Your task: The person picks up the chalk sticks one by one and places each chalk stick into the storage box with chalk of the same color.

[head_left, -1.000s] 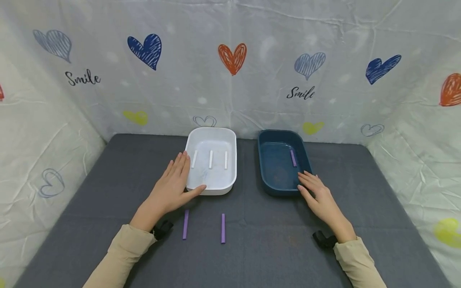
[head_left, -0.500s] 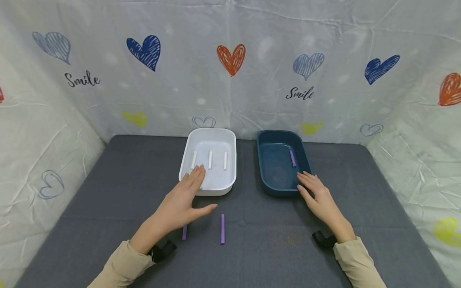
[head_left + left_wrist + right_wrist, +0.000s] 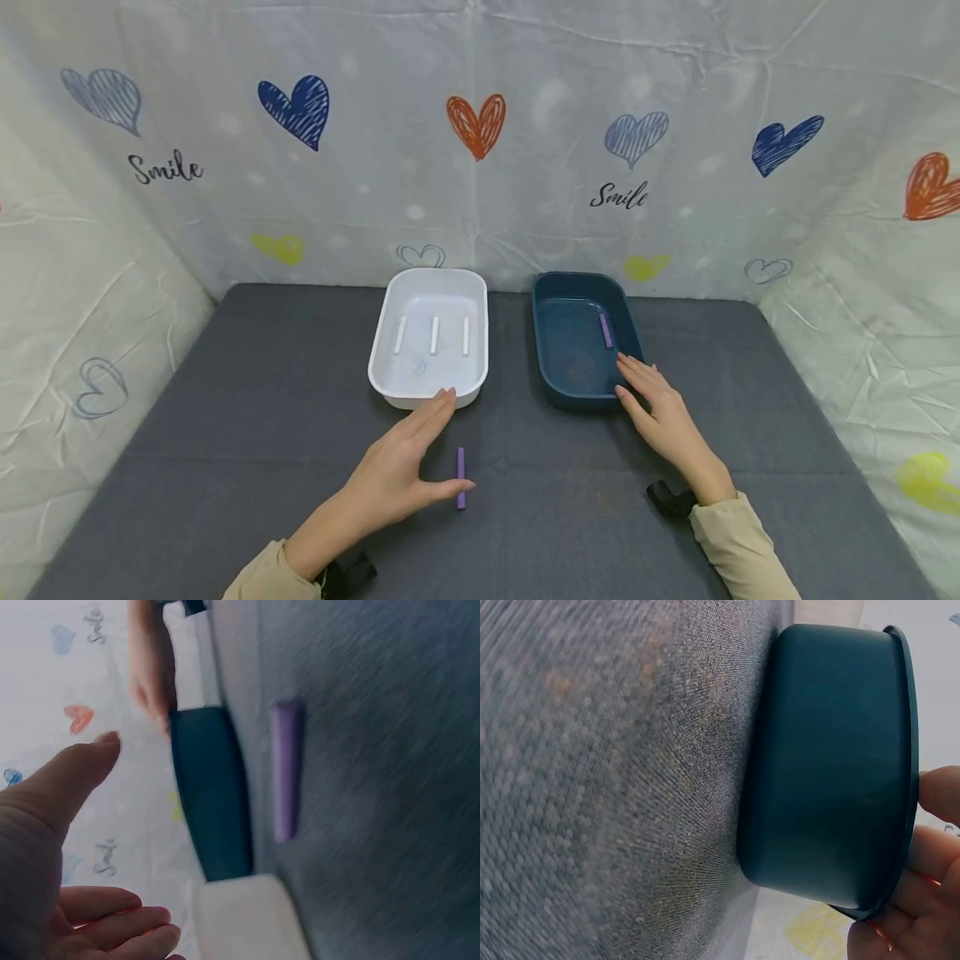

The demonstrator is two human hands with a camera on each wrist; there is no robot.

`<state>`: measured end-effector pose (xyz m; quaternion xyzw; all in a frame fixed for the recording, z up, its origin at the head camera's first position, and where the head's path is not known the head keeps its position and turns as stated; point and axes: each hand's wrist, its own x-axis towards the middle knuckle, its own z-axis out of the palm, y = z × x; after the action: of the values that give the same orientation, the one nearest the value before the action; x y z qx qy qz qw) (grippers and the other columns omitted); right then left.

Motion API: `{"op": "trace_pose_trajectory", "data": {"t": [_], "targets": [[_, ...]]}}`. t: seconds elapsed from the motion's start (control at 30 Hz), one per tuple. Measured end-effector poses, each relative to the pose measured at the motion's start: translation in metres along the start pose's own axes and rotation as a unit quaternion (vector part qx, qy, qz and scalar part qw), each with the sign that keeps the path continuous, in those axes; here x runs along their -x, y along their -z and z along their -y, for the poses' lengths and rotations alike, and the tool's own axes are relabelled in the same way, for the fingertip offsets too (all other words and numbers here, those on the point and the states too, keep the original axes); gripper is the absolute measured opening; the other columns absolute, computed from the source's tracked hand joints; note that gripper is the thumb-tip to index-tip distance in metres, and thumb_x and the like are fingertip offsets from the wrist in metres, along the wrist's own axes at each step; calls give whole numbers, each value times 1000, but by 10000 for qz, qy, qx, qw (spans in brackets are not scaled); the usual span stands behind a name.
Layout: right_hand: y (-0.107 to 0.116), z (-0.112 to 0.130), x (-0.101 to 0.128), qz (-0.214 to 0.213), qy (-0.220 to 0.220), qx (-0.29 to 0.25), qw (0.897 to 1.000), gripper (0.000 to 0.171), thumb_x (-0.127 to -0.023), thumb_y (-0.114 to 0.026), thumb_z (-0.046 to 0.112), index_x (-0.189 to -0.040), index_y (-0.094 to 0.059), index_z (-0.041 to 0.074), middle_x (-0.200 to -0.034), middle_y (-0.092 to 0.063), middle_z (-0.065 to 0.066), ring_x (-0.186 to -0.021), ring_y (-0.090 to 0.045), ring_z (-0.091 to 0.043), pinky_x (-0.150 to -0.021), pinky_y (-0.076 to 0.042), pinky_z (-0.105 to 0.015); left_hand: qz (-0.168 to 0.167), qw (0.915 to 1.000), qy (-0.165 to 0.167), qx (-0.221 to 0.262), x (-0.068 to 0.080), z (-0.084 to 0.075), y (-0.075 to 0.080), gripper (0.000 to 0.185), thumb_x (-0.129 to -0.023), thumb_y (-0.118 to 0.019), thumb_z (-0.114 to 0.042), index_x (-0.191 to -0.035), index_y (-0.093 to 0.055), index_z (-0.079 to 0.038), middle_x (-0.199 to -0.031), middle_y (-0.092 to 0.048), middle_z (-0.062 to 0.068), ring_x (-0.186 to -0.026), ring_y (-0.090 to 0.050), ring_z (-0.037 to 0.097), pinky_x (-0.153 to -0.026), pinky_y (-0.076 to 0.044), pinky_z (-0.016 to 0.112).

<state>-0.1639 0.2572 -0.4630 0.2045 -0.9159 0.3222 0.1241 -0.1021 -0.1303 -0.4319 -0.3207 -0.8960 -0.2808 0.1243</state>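
Observation:
My left hand [image 3: 397, 475] hovers over the table in the head view, fingers straight and thumb spread, holding nothing. Its thumb overlaps a purple chalk-like stick [image 3: 461, 462] that lies on the cloth; the left wrist view shows this purple stick [image 3: 286, 771] apart from the hand. At the near right corner of the dark blue tray [image 3: 551, 379], my right hand [image 3: 663, 417] rests on the rim with relaxed fingers. Inside that tray lies one purple stick [image 3: 606, 332]. The white tray [image 3: 378, 367] holds three white sticks [image 3: 434, 336], side by side.
A grey cloth [image 3: 562, 517] covers the table. Behind it hangs a white curtain [image 3: 540, 217] printed with hearts, and similar fabric encloses both sides. A black wrist camera [image 3: 671, 500] sits under the right wrist.
My left hand has moved from the white tray's left side toward the near right, uncovering that tray. It now hides the left purple stick on the table. My right hand has stayed at the blue tray.

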Motion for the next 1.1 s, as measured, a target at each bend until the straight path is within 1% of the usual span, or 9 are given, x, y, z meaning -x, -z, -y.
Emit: {"op": "trace_pose_trajectory", "data": {"t": [0.13,0.2,0.27,0.37,0.5,0.63,0.77,0.93,1.1], "targets": [[0,1,0,-9,18,22,10000,49,-102,-56,19,-145,-47,-3,-151,-44,-19,-140,-37,-39,-115,-22,-60,640,9973,248,256,7,-2,-10,106,-68,-90,-45,-147,-42,5,-153,-40,20,-140,-40,33,-109,-38,49],[0,1,0,-11,11,23,10000,49,-103,-56,19,-145,-47,-3,-151,-43,-19,-140,-37,-39,-115,-21,-59,937,9942,321,417,9,-3,-15,107,-68,-91,-43,-148,-40,7,-154,-38,21,-142,-37,34,-112,-34,48],[0,0,0,-14,8,16,10000,49,-103,-56,19,-145,-47,-3,-151,-43,-19,-140,-37,-39,-115,-21,-59,1185,9909,385,509,11,-4,-19,106,-69,-91,-40,-148,-38,8,-154,-37,21,-143,-34,35,-113,-32,49],[-1,0,0,-11,5,3,10000,49,-103,-56,19,-145,-47,-3,-151,-43,-18,-140,-37,-39,-116,-20,-57,1460,9866,487,536,14,-6,-23,102,-71,-90,-34,-148,-38,9,-154,-37,23,-142,-35,36,-112,-33,50],[-1,0,0,-6,6,-7,10000,49,-103,-56,19,-145,-47,-3,-151,-43,-19,-140,-37,-39,-117,-19,-56,1678,9821,686,518,17,-9,-26,98,-74,-89,-29,-148,-38,9,-152,-37,25,-140,-38,38,-110,-35,53],[-1,-1,0,5,-9,-47,10000,49,-102,-56,19,-145,-47,-3,-151,-43,-19,-140,-37,-39,-118,-18,-55,1659,9819,756,511,19,-10,-28,94,-75,-88,-25,-146,-38,11,-151,-38,28,-138,-39,41,-108,-38,54],[-1,0,0,12,-13,-51,10000,49,-102,-56,19,-145,-47,-3,-151,-44,-19,-140,-37,-40,-117,-19,-56,1476,9855,682,478,20,-8,-30,88,-76,-87,-19,-144,-40,13,-147,-41,30,-135,-43,43,-105,-41,54],[0,1,-1,8,-18,-39,10000,48,-102,-56,19,-144,-48,-4,-150,-44,-19,-140,-37,-40,-116,-20,-59,1332,9879,662,451,19,-7,-32,78,-78,-85,-12,-140,-46,13,-143,-47,29,-132,-47,41,-102,-44,53],[0,1,-1,1,-28,-30,10000,48,-102,-56,19,-144,-48,-4,-150,-45,-19,-140,-38,-39,-115,-21,-59,1291,9879,713,483,17,-7,-32,76,-77,-85,-10,-139,-48,12,-142,-49,29,-131,-49,40,-99,-46,53]]}}
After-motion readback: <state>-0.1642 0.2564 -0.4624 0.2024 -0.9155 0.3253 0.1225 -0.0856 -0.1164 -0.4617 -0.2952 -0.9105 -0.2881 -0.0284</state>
